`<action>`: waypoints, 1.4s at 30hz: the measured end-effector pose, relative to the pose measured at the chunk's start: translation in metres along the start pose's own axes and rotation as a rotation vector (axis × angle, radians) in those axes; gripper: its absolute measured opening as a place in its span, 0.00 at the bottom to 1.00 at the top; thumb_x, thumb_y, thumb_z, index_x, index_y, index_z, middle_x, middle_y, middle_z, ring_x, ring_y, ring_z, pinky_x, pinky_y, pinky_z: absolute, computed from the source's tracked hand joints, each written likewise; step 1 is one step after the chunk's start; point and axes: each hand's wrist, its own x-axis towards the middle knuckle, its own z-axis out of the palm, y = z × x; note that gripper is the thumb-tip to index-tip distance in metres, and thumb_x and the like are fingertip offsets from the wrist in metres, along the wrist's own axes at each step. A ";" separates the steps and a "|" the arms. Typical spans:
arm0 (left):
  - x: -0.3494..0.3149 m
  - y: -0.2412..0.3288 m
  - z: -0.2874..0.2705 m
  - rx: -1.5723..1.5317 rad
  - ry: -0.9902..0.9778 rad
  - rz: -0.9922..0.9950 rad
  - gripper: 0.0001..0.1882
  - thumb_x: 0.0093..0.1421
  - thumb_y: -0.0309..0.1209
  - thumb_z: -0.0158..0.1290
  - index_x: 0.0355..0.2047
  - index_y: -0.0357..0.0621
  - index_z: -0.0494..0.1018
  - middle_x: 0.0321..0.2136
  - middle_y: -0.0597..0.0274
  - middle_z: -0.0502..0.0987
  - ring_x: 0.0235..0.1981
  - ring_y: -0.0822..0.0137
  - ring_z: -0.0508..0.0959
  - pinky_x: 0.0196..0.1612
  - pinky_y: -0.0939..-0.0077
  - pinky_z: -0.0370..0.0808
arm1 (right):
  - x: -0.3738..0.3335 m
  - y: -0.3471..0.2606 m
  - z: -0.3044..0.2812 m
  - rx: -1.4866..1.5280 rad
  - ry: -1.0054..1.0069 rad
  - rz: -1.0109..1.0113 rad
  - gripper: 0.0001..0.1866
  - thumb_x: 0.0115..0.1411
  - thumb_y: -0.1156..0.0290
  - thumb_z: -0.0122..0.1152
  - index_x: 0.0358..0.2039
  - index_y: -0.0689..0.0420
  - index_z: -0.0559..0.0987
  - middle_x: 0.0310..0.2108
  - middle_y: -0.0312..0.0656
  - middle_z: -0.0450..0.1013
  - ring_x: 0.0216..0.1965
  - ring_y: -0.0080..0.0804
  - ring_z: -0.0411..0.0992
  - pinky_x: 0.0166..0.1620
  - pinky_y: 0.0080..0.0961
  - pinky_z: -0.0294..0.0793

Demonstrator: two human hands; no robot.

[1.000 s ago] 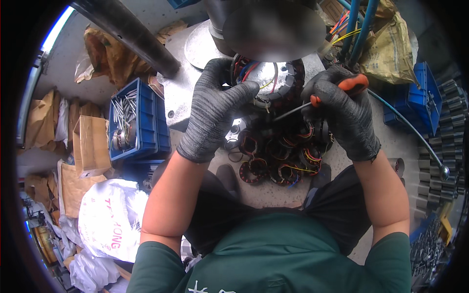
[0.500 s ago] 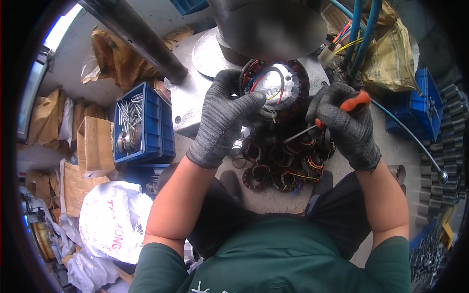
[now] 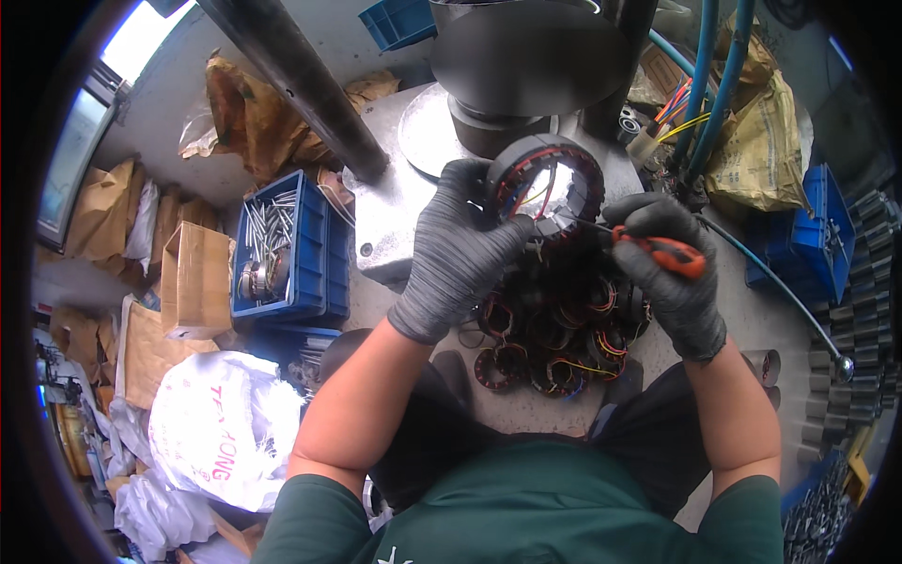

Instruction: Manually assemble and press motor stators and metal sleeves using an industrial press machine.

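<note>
A ring-shaped motor stator point(image 3: 543, 155) with coloured wires in its opening is held up by my left hand point(image 3: 467, 249), in a grey knit glove, fingers closed on its left side. My right hand point(image 3: 669, 273), gloved alike, is wrapped round a screwdriver point(image 3: 669, 254) with an orange-red handle. Its thin shaft points left, and the tip is at the stator's lower right edge; whether it touches I cannot tell. Below both hands lies a pile of wound stators point(image 3: 554, 343) with red, yellow and blue leads, between my feet.
A steel press table point(image 3: 381, 226) stands ahead, with a dark round ram point(image 3: 531, 61) above it and a thick column point(image 3: 301, 89) to the left. Blue crates point(image 3: 315, 268) of metal rods, a cardboard box point(image 3: 194, 282) and a white sack point(image 3: 221, 428) line the left. Stacked metal cylinders point(image 3: 850, 329) fill the right.
The stator has tilted, showing its outer rim and open middle. The screwdriver has come up from above the pile to the stator's lower edge. The whole view has shifted slightly.
</note>
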 end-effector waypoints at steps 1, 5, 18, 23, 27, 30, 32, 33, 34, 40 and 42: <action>0.002 -0.009 0.000 -0.007 0.011 0.039 0.30 0.56 0.18 0.61 0.56 0.36 0.61 0.43 0.51 0.74 0.40 0.62 0.83 0.39 0.64 0.89 | 0.001 0.005 0.001 -0.119 -0.046 -0.059 0.11 0.57 0.84 0.66 0.39 0.59 0.79 0.45 0.44 0.78 0.47 0.29 0.77 0.53 0.27 0.77; 0.008 -0.022 0.000 0.122 0.012 0.059 0.30 0.56 0.20 0.61 0.57 0.38 0.63 0.43 0.52 0.74 0.38 0.67 0.82 0.40 0.71 0.86 | 0.005 0.020 0.000 -0.339 -0.095 -0.152 0.15 0.52 0.82 0.70 0.41 0.59 0.79 0.44 0.43 0.78 0.47 0.31 0.77 0.52 0.28 0.76; 0.020 -0.050 -0.014 0.299 -0.113 -0.014 0.49 0.53 0.20 0.62 0.71 0.46 0.48 0.49 0.50 0.73 0.48 0.65 0.78 0.52 0.71 0.79 | 0.001 0.063 0.017 -0.546 -0.122 -0.322 0.16 0.51 0.79 0.70 0.42 0.59 0.79 0.44 0.47 0.77 0.42 0.43 0.80 0.46 0.32 0.80; 0.019 -0.059 -0.023 0.283 -0.129 -0.008 0.60 0.50 0.17 0.65 0.75 0.52 0.39 0.53 0.49 0.72 0.53 0.63 0.76 0.57 0.68 0.77 | -0.001 0.064 0.027 -0.579 -0.206 -0.301 0.17 0.50 0.78 0.71 0.42 0.59 0.79 0.44 0.49 0.76 0.41 0.48 0.79 0.45 0.35 0.81; 0.019 -0.059 -0.017 0.234 -0.139 -0.023 0.63 0.47 0.20 0.70 0.75 0.53 0.41 0.55 0.49 0.72 0.56 0.61 0.75 0.60 0.64 0.76 | -0.006 0.059 0.029 -0.673 -0.243 -0.263 0.17 0.49 0.76 0.69 0.42 0.58 0.79 0.45 0.52 0.76 0.42 0.52 0.78 0.46 0.39 0.81; 0.018 -0.054 -0.018 0.245 -0.133 -0.008 0.62 0.47 0.21 0.70 0.74 0.54 0.42 0.55 0.49 0.73 0.56 0.60 0.76 0.60 0.63 0.76 | -0.007 0.057 0.030 -0.757 -0.301 -0.263 0.17 0.49 0.76 0.68 0.41 0.59 0.79 0.46 0.52 0.76 0.45 0.54 0.78 0.46 0.42 0.80; 0.019 -0.047 -0.020 0.294 -0.129 -0.013 0.60 0.46 0.23 0.69 0.74 0.53 0.43 0.54 0.48 0.74 0.56 0.59 0.77 0.60 0.63 0.76 | -0.009 0.051 0.032 -0.765 -0.310 -0.291 0.17 0.50 0.76 0.68 0.42 0.60 0.79 0.46 0.53 0.76 0.46 0.54 0.77 0.47 0.43 0.80; 0.021 -0.044 -0.019 0.417 -0.124 -0.031 0.59 0.46 0.24 0.70 0.73 0.53 0.45 0.53 0.47 0.75 0.55 0.58 0.77 0.60 0.62 0.76 | -0.010 0.051 0.032 -0.779 -0.311 -0.318 0.17 0.50 0.75 0.68 0.42 0.60 0.79 0.47 0.54 0.76 0.47 0.54 0.77 0.48 0.43 0.80; 0.023 -0.041 -0.017 0.540 -0.120 -0.049 0.58 0.45 0.26 0.70 0.72 0.52 0.47 0.52 0.46 0.75 0.54 0.56 0.78 0.60 0.62 0.76 | -0.011 0.053 0.032 -0.777 -0.318 -0.316 0.17 0.50 0.75 0.68 0.42 0.60 0.79 0.47 0.54 0.76 0.47 0.54 0.77 0.48 0.43 0.80; 0.028 -0.031 -0.006 0.666 -0.064 -0.013 0.41 0.48 0.28 0.65 0.63 0.38 0.62 0.50 0.40 0.76 0.51 0.52 0.80 0.56 0.62 0.77 | -0.007 0.070 0.035 -0.807 -0.310 -0.365 0.20 0.51 0.76 0.67 0.46 0.60 0.78 0.49 0.55 0.75 0.48 0.54 0.76 0.50 0.43 0.79; 0.031 -0.030 -0.005 0.713 -0.055 0.081 0.41 0.49 0.30 0.66 0.62 0.37 0.62 0.49 0.40 0.77 0.52 0.50 0.80 0.56 0.61 0.77 | 0.000 0.085 0.031 -0.794 -0.254 -0.301 0.21 0.52 0.76 0.66 0.49 0.60 0.78 0.49 0.54 0.76 0.48 0.53 0.77 0.49 0.42 0.79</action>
